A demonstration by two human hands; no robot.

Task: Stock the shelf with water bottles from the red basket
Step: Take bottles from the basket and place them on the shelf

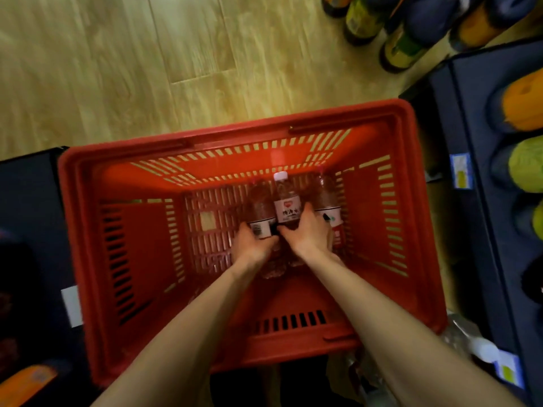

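Red plastic, slotted walls and floor: the red basket [97, 218], standing on pale wood-look flooring [117, 54].

Head view, contents: three clear water bottles lying side by side on the basket floor, toward its 3 o'clock side, necks pointing to 12 o'clock.
- Left bottle [260, 207]: white label with barcode; the left hand [254, 245] is wrapped over its lower body.
- Middle bottle [286, 201]: white cap, white label with a red mark and dark characters; the right hand [311, 233] is curled around it at label height.
- Right bottle [326, 198]: white label, untouched, just beside the right hand.

Handling note, as a judgement: grip each bottle at mid-body, lift both straight up clear of the rim, and keep the third from rolling.

Surroundings: dark blue shelf [470, 136] at 3 o'clock, carrying price tags and orange and green items; its target slot cannot be told.
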